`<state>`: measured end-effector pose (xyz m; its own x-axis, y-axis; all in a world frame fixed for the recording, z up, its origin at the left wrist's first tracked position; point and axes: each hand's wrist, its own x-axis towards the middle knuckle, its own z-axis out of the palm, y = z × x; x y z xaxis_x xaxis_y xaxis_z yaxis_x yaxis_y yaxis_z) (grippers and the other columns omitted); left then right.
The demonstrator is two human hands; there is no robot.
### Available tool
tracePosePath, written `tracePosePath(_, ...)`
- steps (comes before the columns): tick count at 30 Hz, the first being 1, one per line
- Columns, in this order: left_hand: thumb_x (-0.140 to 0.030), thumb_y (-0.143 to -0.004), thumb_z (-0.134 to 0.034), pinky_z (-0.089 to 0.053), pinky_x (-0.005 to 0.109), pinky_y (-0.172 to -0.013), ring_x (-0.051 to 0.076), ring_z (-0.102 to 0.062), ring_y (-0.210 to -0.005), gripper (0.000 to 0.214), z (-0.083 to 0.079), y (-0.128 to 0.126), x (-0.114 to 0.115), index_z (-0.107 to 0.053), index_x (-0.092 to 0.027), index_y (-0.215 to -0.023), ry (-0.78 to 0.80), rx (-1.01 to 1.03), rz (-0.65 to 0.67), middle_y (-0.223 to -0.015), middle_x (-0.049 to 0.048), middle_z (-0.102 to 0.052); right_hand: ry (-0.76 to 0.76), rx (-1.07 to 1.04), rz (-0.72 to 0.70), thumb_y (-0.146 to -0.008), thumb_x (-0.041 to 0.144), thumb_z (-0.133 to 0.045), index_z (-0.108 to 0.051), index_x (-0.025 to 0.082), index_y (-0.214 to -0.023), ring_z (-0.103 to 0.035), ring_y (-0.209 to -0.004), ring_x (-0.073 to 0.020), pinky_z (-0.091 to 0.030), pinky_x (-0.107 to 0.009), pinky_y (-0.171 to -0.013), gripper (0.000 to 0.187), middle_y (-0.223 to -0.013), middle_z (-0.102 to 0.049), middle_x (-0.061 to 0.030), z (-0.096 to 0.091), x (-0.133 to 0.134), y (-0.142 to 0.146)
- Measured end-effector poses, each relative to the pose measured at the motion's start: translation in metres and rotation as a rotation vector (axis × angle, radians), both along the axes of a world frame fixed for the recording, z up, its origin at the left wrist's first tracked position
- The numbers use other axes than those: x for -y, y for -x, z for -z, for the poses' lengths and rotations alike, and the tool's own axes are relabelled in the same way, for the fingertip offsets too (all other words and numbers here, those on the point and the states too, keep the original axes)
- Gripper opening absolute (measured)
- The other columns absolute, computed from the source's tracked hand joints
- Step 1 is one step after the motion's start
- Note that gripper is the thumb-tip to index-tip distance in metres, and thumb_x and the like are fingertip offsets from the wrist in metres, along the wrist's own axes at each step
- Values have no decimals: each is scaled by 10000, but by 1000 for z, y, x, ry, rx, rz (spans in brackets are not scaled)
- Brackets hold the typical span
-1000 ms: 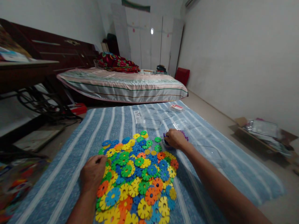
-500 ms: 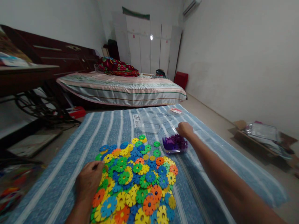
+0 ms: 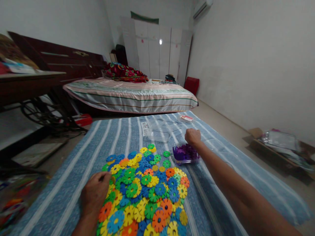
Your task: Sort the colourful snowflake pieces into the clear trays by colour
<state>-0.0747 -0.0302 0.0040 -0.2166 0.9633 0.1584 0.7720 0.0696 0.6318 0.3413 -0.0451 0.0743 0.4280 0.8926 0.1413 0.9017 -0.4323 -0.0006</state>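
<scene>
A wide pile of flower-shaped plastic discs [image 3: 142,188], in green, yellow, blue and orange, lies on the striped cloth. At the pile's left edge rests my left hand [image 3: 97,190], its fingers curled closed; whatever they may hold is hidden. A small clear plastic box [image 3: 185,162] beyond the pile's right side contains purple discs [image 3: 184,152]. My right hand [image 3: 193,136] is closed just over the far right rim of that box, with its fingertips turned away from view, so I cannot see anything in them.
Behind the box lie a clear plastic lid or tray [image 3: 159,135] and a label marked in red [image 3: 186,118]. The blue striped cloth [image 3: 73,170] covers the table. A cardboard box [image 3: 283,152] stands on the floor at right, and a bed [image 3: 133,98] is beyond.
My right hand has shifted slightly left and lower over the purple discs' box. The whole view has moved a little; my left hand stays by the pile.
</scene>
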Motion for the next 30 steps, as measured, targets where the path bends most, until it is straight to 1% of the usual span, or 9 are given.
tracePosePath(4,-377,-824,-541,-461,264,-762,193,-646,-857,204,-5,-2,2,-674,-239,-754,15,19,-17,-913,15,-722,-103,62,-113,-960,114,-377,-715,50,-1073,-691,-984,-282,-393,-399,-917,362,-1096,-718,-245,-23,15,16)
tracePosePath(8,-369,-828,-530,-471,266,-767,196,-653,-849,219,-13,-6,4,-675,-231,-740,25,14,-17,-919,26,-728,-210,108,-304,-967,173,-423,-712,122,-917,-636,-876,-240,-363,-375,-897,297,-940,-714,-169,-37,45,54)
tracePosePath(10,-379,-836,-514,-474,279,-770,205,-655,-852,241,-14,-6,4,-678,-226,-748,31,4,-16,-931,36,-730,-347,143,-524,-952,157,-445,-680,157,-803,-583,-754,-219,-364,-369,-827,278,-779,-671,-116,-31,61,81)
tracePosePath(13,-406,-847,-499,-474,294,-762,219,-656,-860,263,-12,-4,3,-681,-231,-772,47,-19,0,-954,43,-734,-496,172,-825,-934,130,-482,-626,190,-745,-520,-667,-195,-366,-370,-810,245,-687,-614,-51,-9,78,120)
tracePosePath(16,-405,-839,-498,-475,292,-761,227,-661,-881,256,-11,-3,4,-678,-231,-784,65,-27,9,-981,48,-738,-488,163,-941,-944,205,-555,-605,200,-744,-510,-645,-192,-375,-367,-763,207,-687,-615,-31,14,88,144)
tracePosePath(18,-394,-832,-500,-478,282,-776,223,-665,-902,241,-13,-4,5,-669,-231,-777,63,-21,6,-1001,46,-740,-438,123,-972,-960,329,-606,-615,203,-778,-526,-667,-197,-372,-351,-710,221,-719,-633,-32,22,93,147)
tracePosePath(21,-390,-836,-495,-480,269,-786,212,-667,-905,243,-17,-6,8,-663,-232,-758,56,-19,-3,-1011,40,-740,-381,69,-874,-977,368,-612,-639,201,-828,-565,-752,-209,-379,-331,-683,225,-779,-653,-50,23,102,130)
tracePosePath(27,-393,-830,-505,-479,293,-762,221,-661,-850,247,-16,-7,7,-673,-227,-761,36,-1,5,-973,50,-730,-67,69,-348,-949,113,-534,-685,170,-882,-614,-927,-266,-436,-331,-704,175,-954,-695,-144,23,118,80)
tracePosePath(30,-394,-822,-521,-483,299,-772,222,-659,-844,232,-13,-6,5,-676,-232,-760,35,20,-13,-956,41,-735,63,52,-268,-931,51,-494,-693,168,-984,-628,-1017,-284,-469,-334,-739,237,-1040,-701,-152,30,119,70)
